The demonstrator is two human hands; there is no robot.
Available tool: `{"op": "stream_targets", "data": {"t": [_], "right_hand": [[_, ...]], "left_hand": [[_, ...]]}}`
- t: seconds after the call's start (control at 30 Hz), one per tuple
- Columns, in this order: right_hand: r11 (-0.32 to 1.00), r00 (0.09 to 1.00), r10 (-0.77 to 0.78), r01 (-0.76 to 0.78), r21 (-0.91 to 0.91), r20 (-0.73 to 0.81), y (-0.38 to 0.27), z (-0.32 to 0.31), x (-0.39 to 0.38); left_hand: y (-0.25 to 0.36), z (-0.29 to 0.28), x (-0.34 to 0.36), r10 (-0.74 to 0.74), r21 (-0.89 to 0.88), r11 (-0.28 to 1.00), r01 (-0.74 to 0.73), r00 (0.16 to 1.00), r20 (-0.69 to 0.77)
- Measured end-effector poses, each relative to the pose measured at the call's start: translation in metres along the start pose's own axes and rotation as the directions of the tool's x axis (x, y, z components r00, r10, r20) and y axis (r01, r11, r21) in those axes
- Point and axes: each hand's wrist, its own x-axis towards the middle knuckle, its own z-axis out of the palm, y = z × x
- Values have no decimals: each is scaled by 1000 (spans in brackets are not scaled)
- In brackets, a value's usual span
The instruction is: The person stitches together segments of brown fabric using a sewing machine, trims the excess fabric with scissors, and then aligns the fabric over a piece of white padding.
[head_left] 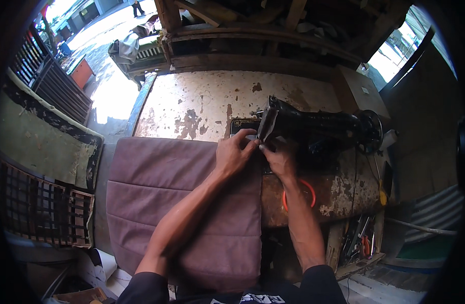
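A black sewing machine [318, 121] stands on the worn table, its handwheel [369, 131] at the right. Both my hands meet at the needle end of the machine. My left hand [236, 152] has thumb and forefinger pinched together just left of the needle area. Close against it, my right hand [280, 157] is also closed, its fingertips touching or nearly touching the left ones. Whatever lies between the fingertips is too small to make out. Under my left forearm spreads a brown-purple seamed cover [156, 202], hanging over the table's near edge.
A red-orange ring [312, 192] lies on the table [192, 96] beneath my right forearm. A yellow-handled tool [382, 196] sits at the right edge. Below it an open compartment holds orange-handled pliers [365, 246]. A wooden rack [263, 35] stands behind; old seat frames [50, 131] lean at left.
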Motion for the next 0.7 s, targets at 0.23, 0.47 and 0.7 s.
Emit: {"op": "stream_targets", "data": {"t": [0.23,0.47,0.7], "right_hand": [[986,999,-32,30,-162,-7,15,5,-5],[990,997,-71,72,-119,8,14,6,-6],[995,987,-89,82,-56,-130,10,4,-5]], "left_hand": [[-13,24,10,130,49,991,-123,976,-174],[-34,21,5,229,187,962,-199,961,-156],[-24,27,7,146,214,971,-105,971,-187]]}}
